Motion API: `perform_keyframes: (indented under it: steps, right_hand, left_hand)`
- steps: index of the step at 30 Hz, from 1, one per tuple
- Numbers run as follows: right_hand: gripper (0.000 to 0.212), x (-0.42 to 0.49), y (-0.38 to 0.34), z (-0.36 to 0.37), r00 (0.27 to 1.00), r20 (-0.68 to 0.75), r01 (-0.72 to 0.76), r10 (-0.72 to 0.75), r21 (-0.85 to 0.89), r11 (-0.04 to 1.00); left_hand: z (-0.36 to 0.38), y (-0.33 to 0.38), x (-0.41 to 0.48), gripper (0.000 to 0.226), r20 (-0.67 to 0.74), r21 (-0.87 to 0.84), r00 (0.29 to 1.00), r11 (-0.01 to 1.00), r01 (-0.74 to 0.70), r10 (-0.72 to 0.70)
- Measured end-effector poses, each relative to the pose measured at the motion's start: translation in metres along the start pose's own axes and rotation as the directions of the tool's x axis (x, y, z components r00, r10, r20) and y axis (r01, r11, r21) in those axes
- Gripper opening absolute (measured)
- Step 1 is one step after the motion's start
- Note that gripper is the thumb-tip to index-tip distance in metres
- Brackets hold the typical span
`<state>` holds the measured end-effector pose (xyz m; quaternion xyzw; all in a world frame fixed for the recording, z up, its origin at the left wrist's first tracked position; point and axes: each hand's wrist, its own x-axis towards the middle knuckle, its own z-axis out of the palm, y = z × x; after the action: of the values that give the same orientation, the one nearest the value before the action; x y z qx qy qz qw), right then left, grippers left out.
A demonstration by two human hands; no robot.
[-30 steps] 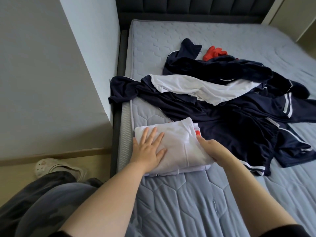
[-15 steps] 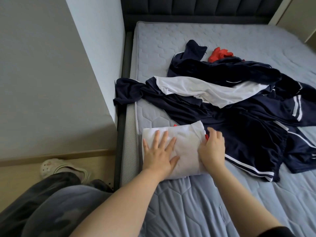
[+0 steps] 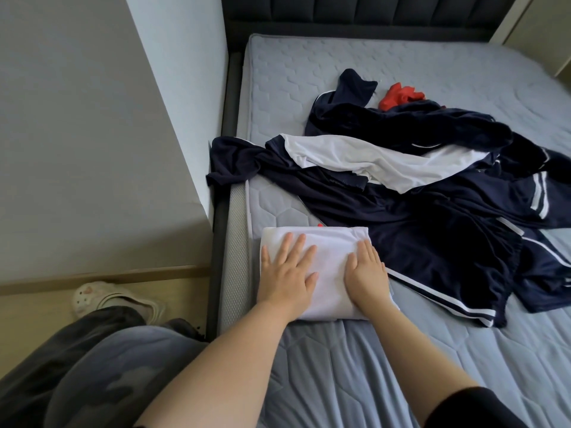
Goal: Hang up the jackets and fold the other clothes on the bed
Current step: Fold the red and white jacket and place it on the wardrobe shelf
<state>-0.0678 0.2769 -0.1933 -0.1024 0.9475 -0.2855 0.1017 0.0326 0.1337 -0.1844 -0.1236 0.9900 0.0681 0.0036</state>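
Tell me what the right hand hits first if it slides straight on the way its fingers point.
The right hand lies flat on the folded white shirt; past the shirt's far edge it would likely meet the navy clothes first.

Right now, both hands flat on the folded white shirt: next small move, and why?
Probably lift both hands and reach for the navy shorts beside it. The white shirt lies as a tidy rectangle under the left hand and right hand; the dark clothes behind are unfolded.
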Motion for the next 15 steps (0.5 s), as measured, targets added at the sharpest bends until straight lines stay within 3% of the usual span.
perform_keyframes:
  steps: [3, 6, 9, 12, 15]
  right_hand:
    - [0.042, 0.015, -0.012, -0.014, 0.984, -0.007, -0.178, 0.178, 0.054, 0.983]
    - [0.043, 0.039, -0.02, -0.029, 0.954, -0.119, -0.255, 0.274, 0.154, 0.954]
    - [0.031, 0.061, -0.026, -0.034, 0.943, -0.121, -0.249, 0.311, 0.365, 0.897]
    - [0.036, 0.074, -0.024, -0.039, 0.926, -0.164, -0.246, 0.34, 0.42, 0.873]
    - [0.028, 0.074, -0.014, -0.038, 0.89, -0.161, -0.321, 0.426, 0.441, 0.838]
  left_hand:
    - [0.001, -0.001, 0.0, 0.059, 0.001, -0.004, 1.0, 1.0, -0.003, 0.003]
    - [0.001, -0.003, -0.001, 0.059, 0.003, -0.03, 1.0, 0.999, -0.03, 0.03]
    - [0.002, -0.003, 0.0, 0.059, 0.011, -0.029, 0.999, 0.999, -0.031, 0.032]
    - [0.003, -0.003, 0.001, 0.059, 0.02, -0.024, 1.0, 0.999, -0.023, 0.024]
    - [0.004, -0.002, 0.002, 0.06, 0.031, -0.019, 0.999, 0.999, -0.027, 0.027]
